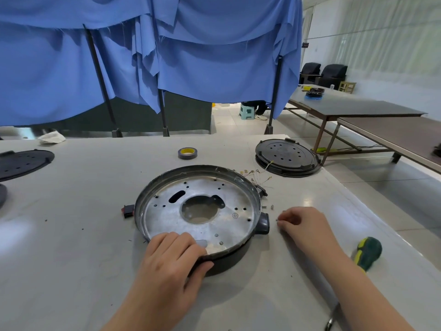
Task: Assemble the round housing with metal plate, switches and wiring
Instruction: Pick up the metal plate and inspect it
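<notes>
A pale table [71, 235] fills the near part of the scene, with blue cloth [191, 56] hung on dark poles along its far edge. At the table's middle sits the round housing [229, 256], dark-walled, with the metal plate [164, 211] lying flat inside it; the plate has a large central opening and many small holes. A dark lidded housing [286, 156] stands far right, and another black disc [23, 163] lies at the far left edge. The left hand [171, 256] grips the housing's near rim, fingers curled over onto the plate and thumb pressed to the outer wall. The right hand [303, 225] rests on the table just right of the housing, its fingertips curled together in a pinch on something too small to identify. A green and yellow screwdriver handle [367, 253] lies near right. A roll of tape [187, 153] sits beyond the housing. A red and black switch [127, 210] touches the housing's left wall. Thin wires with ring terminals [257, 175] sprawl beside the far right rim. Two small screws [268, 207] lie between housing and right hand.
</notes>
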